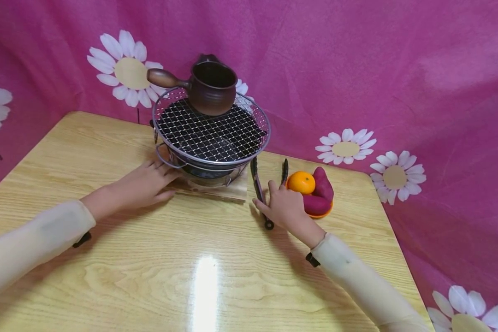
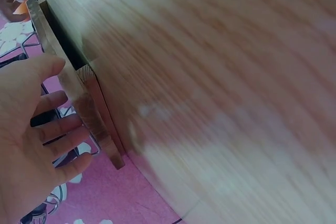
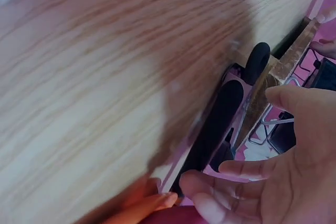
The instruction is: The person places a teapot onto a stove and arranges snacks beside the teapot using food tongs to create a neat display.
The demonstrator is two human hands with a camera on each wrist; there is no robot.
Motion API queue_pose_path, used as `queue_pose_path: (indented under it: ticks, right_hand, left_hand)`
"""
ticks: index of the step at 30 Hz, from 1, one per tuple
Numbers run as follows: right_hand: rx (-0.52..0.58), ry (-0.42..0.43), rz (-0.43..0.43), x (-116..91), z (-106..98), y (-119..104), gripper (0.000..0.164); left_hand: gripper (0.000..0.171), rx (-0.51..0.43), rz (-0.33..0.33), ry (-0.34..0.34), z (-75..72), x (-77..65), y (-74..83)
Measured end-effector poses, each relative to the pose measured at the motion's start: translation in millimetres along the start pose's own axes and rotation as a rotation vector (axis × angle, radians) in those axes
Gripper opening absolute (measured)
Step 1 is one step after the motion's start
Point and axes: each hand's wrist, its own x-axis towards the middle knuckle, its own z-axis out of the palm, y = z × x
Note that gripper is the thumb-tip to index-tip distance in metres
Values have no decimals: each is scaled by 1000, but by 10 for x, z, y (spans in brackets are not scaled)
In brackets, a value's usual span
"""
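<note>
At the left side of a round tabletop grill, my left hand (image 1: pixel 147 186) lies with fingers extended, beside the wooden board (image 1: pixel 237 186) under the stove. The left wrist view has its spread fingers right at the edge of that board (image 2: pixel 79 98). A wire mesh (image 1: pixel 216 138) tops the grill, and a brown clay pot (image 1: pixel 213 94) with a side handle stands on it. My right hand (image 1: pixel 286 205) hovers over black tongs (image 1: pixel 256 180), whose arms are spread apart. In the right wrist view its loosely bent fingers are close beside the black tongs (image 3: pixel 218 124), not wrapped round them.
Right of the tongs, an orange plate (image 1: pixel 324 213) holds a mandarin (image 1: pixel 301 182) and purple sweet potatoes (image 1: pixel 323 184). A pink flowered cloth (image 1: pixel 299 83) hangs behind the wooden table (image 1: pixel 149 276), close to the pot and grill.
</note>
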Motion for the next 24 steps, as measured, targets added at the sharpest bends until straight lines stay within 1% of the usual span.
queue_pose_path:
  ticks: [3,6,12,15,19,24]
  right_hand:
    - [-5,-26,21,27,25,-29,66]
    - [-18,-36,39,55,54,-56,66]
    - [-14,-15,82,91,120,-107,64]
    - [-1,-11,99,104,145,-130,60]
    - [30,17,124,110,163,-148,52]
    - [85,52,146,92,182,-155,47]
  left_hand:
    - [47,1,9,17,7,14,-2]
    - [46,5,7,11,3,23,2]
    - [44,2,-30,-32,-29,57,18]
    - [44,-2,-48,-45,-52,72,36]
    - [44,3,-55,-49,-72,80,60]
    - [42,5,-55,-44,-53,79,60]
